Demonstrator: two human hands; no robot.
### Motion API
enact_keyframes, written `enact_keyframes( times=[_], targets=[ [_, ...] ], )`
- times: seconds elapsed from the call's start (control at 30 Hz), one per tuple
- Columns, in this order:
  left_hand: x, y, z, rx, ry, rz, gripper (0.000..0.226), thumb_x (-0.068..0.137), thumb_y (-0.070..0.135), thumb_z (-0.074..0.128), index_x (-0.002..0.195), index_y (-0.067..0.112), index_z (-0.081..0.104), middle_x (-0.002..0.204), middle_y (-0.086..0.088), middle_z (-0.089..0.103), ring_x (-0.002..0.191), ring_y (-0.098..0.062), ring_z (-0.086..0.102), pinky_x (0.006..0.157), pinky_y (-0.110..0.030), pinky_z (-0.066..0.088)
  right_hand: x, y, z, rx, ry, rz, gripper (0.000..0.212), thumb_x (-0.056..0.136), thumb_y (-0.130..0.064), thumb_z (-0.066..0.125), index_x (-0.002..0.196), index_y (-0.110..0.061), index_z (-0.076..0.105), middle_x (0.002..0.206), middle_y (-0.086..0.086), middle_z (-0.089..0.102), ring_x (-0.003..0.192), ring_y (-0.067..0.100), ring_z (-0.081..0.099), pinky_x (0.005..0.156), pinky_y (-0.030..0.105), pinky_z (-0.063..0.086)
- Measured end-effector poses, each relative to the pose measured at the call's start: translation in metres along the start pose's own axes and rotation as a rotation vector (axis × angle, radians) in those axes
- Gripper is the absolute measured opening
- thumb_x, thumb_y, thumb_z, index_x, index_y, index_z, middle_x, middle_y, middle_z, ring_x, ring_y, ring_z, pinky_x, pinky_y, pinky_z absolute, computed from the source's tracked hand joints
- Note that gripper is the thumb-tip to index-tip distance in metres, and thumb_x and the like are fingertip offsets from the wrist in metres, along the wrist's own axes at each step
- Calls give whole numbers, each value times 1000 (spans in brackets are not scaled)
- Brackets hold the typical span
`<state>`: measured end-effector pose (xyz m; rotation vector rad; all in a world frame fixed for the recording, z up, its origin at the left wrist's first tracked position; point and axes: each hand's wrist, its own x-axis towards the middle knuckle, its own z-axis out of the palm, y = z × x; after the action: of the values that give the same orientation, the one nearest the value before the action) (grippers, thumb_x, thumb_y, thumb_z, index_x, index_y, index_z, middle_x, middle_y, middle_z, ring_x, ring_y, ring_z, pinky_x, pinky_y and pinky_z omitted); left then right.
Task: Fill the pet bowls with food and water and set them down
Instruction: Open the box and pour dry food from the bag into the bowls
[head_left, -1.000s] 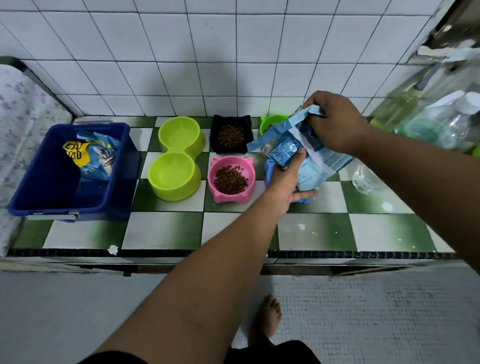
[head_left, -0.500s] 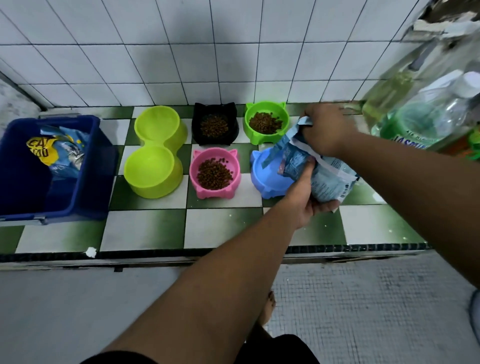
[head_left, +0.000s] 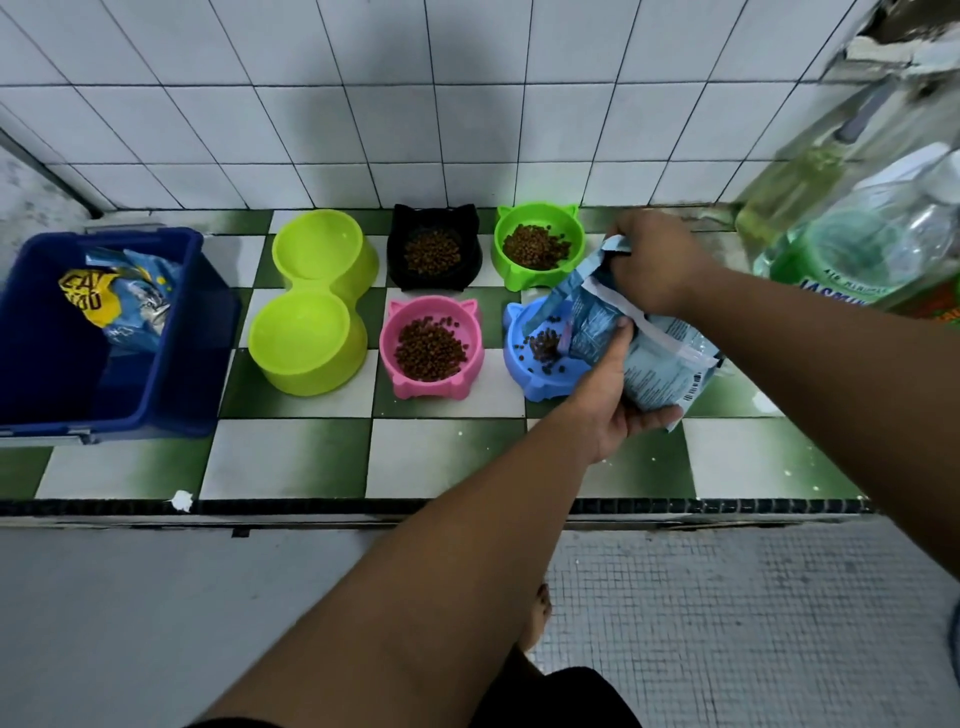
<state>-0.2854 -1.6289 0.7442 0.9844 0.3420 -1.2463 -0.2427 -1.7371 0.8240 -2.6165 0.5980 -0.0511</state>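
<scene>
Tipping the pet-food bag (head_left: 655, 358) over the blue bowl (head_left: 522, 358) on the table (head_left: 291, 457), I wrap my left hand's (head_left: 615, 400) fingers round its base for steadiness while my right hand (head_left: 654, 260) pinches the torn top so kibble (head_left: 543, 347) drops inside.

Blue bowl (head_left: 519, 358) half behind bag (head_left: 658, 364)

Food bag (head_left: 127, 306) in blue bin (head_left: 208, 332), 9 o'clock: yellow patch, "CA…" (crumpled, rest unclear). Green bottle (head_left: 841, 260), 3 o'clock: "JASMIN…". Food pouch (head_left: 660, 364): barcode, print illegible.
</scene>
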Motion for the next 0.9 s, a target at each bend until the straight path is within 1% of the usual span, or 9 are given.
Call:
enact_keyframes(
  times=[0.1, 0.2, 0.3, 0.47, 0.57, 0.7, 0.8, 0.9],
  targets=[
    [0, -1, -1, 18, -3, -6, 53, 90, 70, 55, 111, 22, 65, 110, -10, 71, 95, -25, 70, 57, -35, 64, -3, 1, 0, 20, 2, 12, 16, 88, -15, 65, 99, -3, 63, 100, 21, 64, 82, 25, 52, 65, 27, 34],
    [0, -3, -2, 36, 0, -2, 54, 90, 70, 56, 112, 22, 65, 112, -10, 71, 99, -27, 70, 57, -35, 64, -5, 2, -2, 16, 0, 16, 16, 87, -14, 65, 99, -3, 63, 102, 22, 65, 85, 30, 57, 65, 28, 35],
    [-1, -4, -1, 52, 0, -9, 55, 89, 71, 57, 110, 21, 66, 110, -11, 72, 96, -26, 71, 59, -36, 64, -7, 2, -3, 14, 7, 14, 16, 87, -15, 66, 98, -3, 64, 102, 21, 67, 88, 32, 60, 65, 28, 35],
    [-1, -4, -1, 98, -2, -13, 65, 87, 72, 58, 124, 18, 64, 117, -12, 71, 95, -26, 71, 58, -35, 64, -12, 3, -8, 25, 21, 18, 13, 88, -13, 64, 95, -2, 62, 96, 20, 66, 78, 26, 53, 63, 28, 34],
    [-2, -5, -3, 128, -15, -10, 71, 87, 72, 57, 132, 18, 62, 120, -12, 71, 93, -25, 72, 59, -35, 64, -14, 5, -9, 14, 23, 20, 14, 88, -13, 64, 96, -1, 63, 97, 21, 65, 77, 27, 53, 62, 28, 35],
    [-2, -7, -7, 167, -23, -14, 74, 87, 73, 57, 135, 17, 60, 124, -13, 70, 93, -27, 73, 63, -37, 65, -18, 9, -9, 47, 12, 27, 12, 87, -14, 66, 93, -3, 62, 93, 18, 65, 73, 28, 55, 50, 26, 35],
    [-3, -7, -8, 204, -28, -11, 75, 87, 73, 57, 136, 17, 59, 127, -16, 70, 93, -27, 73, 64, -38, 65, -23, 11, -11, 72, 33, 26, 10, 87, -13, 65, 95, -5, 63, 89, 15, 63, 73, 26, 55, 50, 25, 34],
    [-3, -6, -9, 267, -35, -23, 77, 85, 76, 56, 135, 17, 59, 124, -16, 71, 96, -28, 73, 69, -40, 64, -29, 14, -13, 151, 62, 48, 9, 87, -10, 62, 93, -4, 64, 87, 16, 65, 71, 27, 56, 57, 28, 41]
  ],
)
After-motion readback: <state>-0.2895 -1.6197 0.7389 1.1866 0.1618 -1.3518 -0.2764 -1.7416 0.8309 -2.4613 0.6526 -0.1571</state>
